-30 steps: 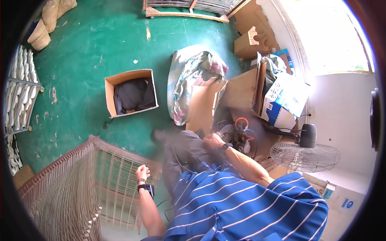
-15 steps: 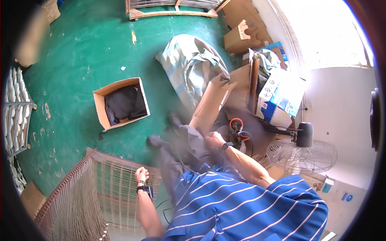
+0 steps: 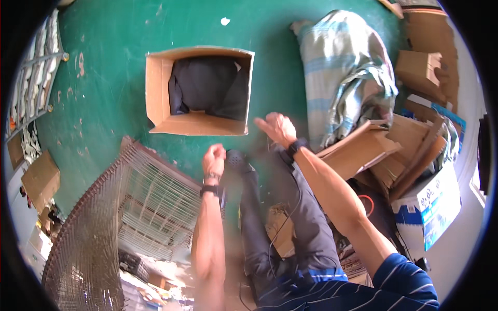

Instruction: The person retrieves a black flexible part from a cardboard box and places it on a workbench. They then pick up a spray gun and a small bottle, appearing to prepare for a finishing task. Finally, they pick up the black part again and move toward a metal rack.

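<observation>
Both look empty: left hand [image 3: 213, 160] loosely fisted nearside of the cardboard box [image 3: 199, 125], right hand [image 3: 278, 128] half-curled (thumb out) off its near-right corner.

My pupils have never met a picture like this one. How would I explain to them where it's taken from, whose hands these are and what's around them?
No machine here: these are a person's own bare left hand and right hand, with a black band on each wrist. The view looks down from the left of two wide fisheye cameras worn on that person's head, so straight edges bend near the rim.

On the green floor, just beyond the hands, sits an open brown cardboard box with dark cloth inside. To its right lies a pale, blue-striped sack; at lower left stands a brown rack with thin bars.

Both hands have curled fingers and sit apart from the box. Nothing shows in either, though the palms are hidden.
</observation>
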A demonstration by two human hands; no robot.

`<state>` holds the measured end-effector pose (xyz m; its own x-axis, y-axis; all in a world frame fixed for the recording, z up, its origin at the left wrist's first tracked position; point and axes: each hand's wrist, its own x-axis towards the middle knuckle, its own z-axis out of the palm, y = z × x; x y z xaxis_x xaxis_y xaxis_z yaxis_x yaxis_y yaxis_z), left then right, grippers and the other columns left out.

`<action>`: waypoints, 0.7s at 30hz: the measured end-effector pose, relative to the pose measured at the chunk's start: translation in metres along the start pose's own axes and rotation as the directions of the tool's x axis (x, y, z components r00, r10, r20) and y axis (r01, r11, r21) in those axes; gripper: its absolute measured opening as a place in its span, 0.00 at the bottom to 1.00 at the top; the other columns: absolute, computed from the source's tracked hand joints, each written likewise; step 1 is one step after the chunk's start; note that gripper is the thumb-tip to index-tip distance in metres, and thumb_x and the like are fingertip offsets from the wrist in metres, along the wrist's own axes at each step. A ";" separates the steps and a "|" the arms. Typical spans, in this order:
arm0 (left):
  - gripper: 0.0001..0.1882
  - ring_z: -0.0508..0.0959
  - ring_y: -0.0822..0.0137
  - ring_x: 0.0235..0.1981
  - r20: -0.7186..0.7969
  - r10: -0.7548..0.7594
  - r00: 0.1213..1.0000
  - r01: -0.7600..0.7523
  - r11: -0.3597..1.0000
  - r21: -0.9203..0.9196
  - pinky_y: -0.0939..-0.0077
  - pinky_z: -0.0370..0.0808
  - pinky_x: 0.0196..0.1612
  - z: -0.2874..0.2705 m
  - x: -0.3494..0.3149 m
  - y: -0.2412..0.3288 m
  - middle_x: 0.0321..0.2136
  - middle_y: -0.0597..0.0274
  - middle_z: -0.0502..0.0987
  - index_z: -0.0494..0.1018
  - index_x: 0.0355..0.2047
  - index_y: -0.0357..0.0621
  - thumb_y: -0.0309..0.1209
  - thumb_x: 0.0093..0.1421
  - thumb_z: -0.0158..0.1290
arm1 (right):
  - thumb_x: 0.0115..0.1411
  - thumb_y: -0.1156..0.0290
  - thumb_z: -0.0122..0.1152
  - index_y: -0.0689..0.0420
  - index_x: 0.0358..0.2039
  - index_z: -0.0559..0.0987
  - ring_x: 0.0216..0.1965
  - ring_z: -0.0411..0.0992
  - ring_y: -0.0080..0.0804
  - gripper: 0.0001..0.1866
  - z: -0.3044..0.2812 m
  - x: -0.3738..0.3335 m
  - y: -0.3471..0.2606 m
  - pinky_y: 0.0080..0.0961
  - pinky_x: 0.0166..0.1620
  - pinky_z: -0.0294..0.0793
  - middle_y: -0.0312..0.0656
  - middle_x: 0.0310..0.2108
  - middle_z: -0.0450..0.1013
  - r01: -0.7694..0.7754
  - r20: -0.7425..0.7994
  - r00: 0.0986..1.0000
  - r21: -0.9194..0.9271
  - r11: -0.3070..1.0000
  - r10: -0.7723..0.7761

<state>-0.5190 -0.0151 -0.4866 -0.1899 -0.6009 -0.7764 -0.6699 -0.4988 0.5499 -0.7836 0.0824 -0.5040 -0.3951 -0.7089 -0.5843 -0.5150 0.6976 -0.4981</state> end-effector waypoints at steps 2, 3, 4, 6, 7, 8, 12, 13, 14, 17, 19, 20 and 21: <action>0.09 0.82 0.67 0.35 -0.164 0.168 0.972 -0.148 0.981 0.123 0.70 0.78 0.42 0.016 0.045 0.003 0.33 0.58 0.83 0.79 0.43 0.47 0.29 0.61 0.58 | 0.53 0.29 0.56 0.63 0.37 0.79 0.39 0.79 0.56 0.41 0.036 0.052 -0.001 0.43 0.42 0.79 0.58 0.34 0.79 -0.055 -0.021 0.998 -0.004 0.998 0.055; 0.10 0.73 0.78 0.26 -0.199 0.312 0.929 -0.291 0.948 0.128 0.80 0.73 0.29 0.015 0.066 -0.008 0.28 0.69 0.79 0.77 0.46 0.46 0.33 0.65 0.56 | 0.52 0.27 0.56 0.64 0.37 0.79 0.40 0.79 0.56 0.43 0.052 0.067 -0.012 0.42 0.43 0.80 0.60 0.35 0.79 -0.091 -0.005 0.996 0.010 0.996 0.091; 0.11 0.73 0.79 0.26 -0.163 0.279 0.946 -0.263 0.958 0.110 0.80 0.72 0.29 0.025 0.081 0.006 0.28 0.70 0.78 0.77 0.47 0.46 0.31 0.65 0.56 | 0.51 0.26 0.56 0.64 0.37 0.79 0.40 0.79 0.57 0.44 0.062 0.082 -0.007 0.41 0.44 0.80 0.61 0.36 0.79 -0.166 -0.013 0.986 0.019 0.986 0.167; 0.12 0.76 0.76 0.30 -0.161 0.251 0.954 -0.246 0.968 0.053 0.78 0.77 0.34 0.026 0.111 0.007 0.33 0.68 0.79 0.77 0.47 0.44 0.30 0.64 0.56 | 0.57 0.43 0.56 0.64 0.34 0.81 0.41 0.79 0.57 0.30 0.087 0.097 -0.002 0.42 0.44 0.80 0.62 0.36 0.78 -0.171 0.033 0.985 0.010 0.985 0.170; 0.12 0.78 0.75 0.32 -0.177 0.234 0.956 -0.231 0.972 0.042 0.77 0.79 0.36 0.026 0.124 0.002 0.34 0.67 0.80 0.77 0.47 0.43 0.29 0.64 0.57 | 0.57 0.51 0.56 0.64 0.32 0.82 0.40 0.79 0.57 0.25 0.080 0.098 -0.017 0.42 0.45 0.80 0.62 0.35 0.78 -0.238 0.112 0.967 0.055 0.970 0.230; 0.13 0.79 0.74 0.34 -0.175 0.183 0.967 -0.177 0.983 0.051 0.76 0.80 0.37 0.024 0.138 0.002 0.35 0.66 0.80 0.77 0.48 0.42 0.29 0.63 0.57 | 0.56 0.56 0.54 0.65 0.31 0.83 0.39 0.79 0.57 0.21 0.081 0.097 -0.016 0.42 0.44 0.80 0.62 0.34 0.78 -0.219 0.106 0.971 0.028 0.975 0.215; 0.11 0.79 0.73 0.25 -0.149 -0.076 0.986 0.053 0.987 -0.153 0.73 0.78 0.29 0.004 0.194 -0.018 0.28 0.64 0.81 0.80 0.43 0.48 0.34 0.60 0.61 | 0.55 0.62 0.54 0.66 0.25 0.80 0.30 0.77 0.62 0.17 0.081 0.089 0.019 0.47 0.38 0.78 0.62 0.28 0.76 -0.043 0.127 0.992 0.144 0.989 0.025; 0.12 0.78 0.75 0.22 -0.096 -0.142 0.985 0.122 0.974 -0.193 0.74 0.77 0.27 -0.007 0.204 -0.030 0.26 0.66 0.80 0.80 0.43 0.47 0.34 0.60 0.61 | 0.55 0.62 0.54 0.65 0.24 0.80 0.28 0.76 0.62 0.17 0.084 0.086 0.017 0.48 0.37 0.78 0.62 0.25 0.76 -0.030 0.105 0.994 0.226 0.974 0.006; 0.16 0.79 0.71 0.25 -0.124 -0.230 0.965 0.223 0.972 -0.072 0.71 0.80 0.31 0.013 0.202 -0.011 0.26 0.64 0.79 0.78 0.46 0.42 0.36 0.61 0.61 | 0.55 0.63 0.54 0.65 0.23 0.80 0.27 0.76 0.62 0.16 0.079 0.085 0.027 0.48 0.36 0.78 0.60 0.25 0.76 -0.075 0.109 0.993 0.212 0.974 0.053; 0.15 0.81 0.64 0.37 0.015 -0.415 0.910 0.409 0.900 0.151 0.65 0.82 0.43 0.015 0.207 0.005 0.36 0.61 0.80 0.76 0.48 0.41 0.34 0.62 0.59 | 0.55 0.65 0.54 0.64 0.22 0.78 0.25 0.75 0.60 0.15 0.073 0.074 0.024 0.47 0.32 0.77 0.58 0.24 0.76 0.035 0.128 0.991 0.124 0.992 -0.050; 0.17 0.81 0.60 0.43 0.066 -0.467 0.882 0.442 0.868 0.227 0.60 0.81 0.48 0.018 0.207 0.011 0.41 0.56 0.79 0.76 0.47 0.39 0.38 0.63 0.58 | 0.56 0.66 0.54 0.64 0.21 0.76 0.24 0.74 0.60 0.14 0.081 0.059 0.042 0.46 0.29 0.75 0.57 0.23 0.75 0.340 0.137 0.934 -0.051 0.939 -0.331; 0.17 0.81 0.61 0.40 0.062 -0.468 0.882 0.436 0.859 0.269 0.62 0.81 0.45 0.019 0.210 0.014 0.39 0.57 0.79 0.77 0.46 0.40 0.38 0.62 0.59 | 0.56 0.69 0.54 0.64 0.22 0.75 0.23 0.73 0.59 0.11 0.093 0.049 0.054 0.44 0.26 0.73 0.57 0.22 0.73 0.279 0.047 0.958 0.062 0.958 -0.282; 0.17 0.81 0.63 0.37 0.050 -0.474 0.879 0.438 0.846 0.304 0.64 0.82 0.42 0.019 0.216 0.012 0.37 0.58 0.79 0.77 0.45 0.40 0.39 0.62 0.59 | 0.56 0.69 0.54 0.63 0.23 0.75 0.23 0.73 0.57 0.11 0.097 0.036 0.058 0.43 0.26 0.72 0.57 0.20 0.71 0.450 0.026 0.892 -0.123 0.884 -0.451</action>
<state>-0.5815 -0.1387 -0.6537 0.1145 -0.2609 -0.9585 -0.8682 -0.4953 0.0311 -0.7542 0.1074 -0.6161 -0.1008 -0.9443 -0.3133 -0.7271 0.2848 -0.6247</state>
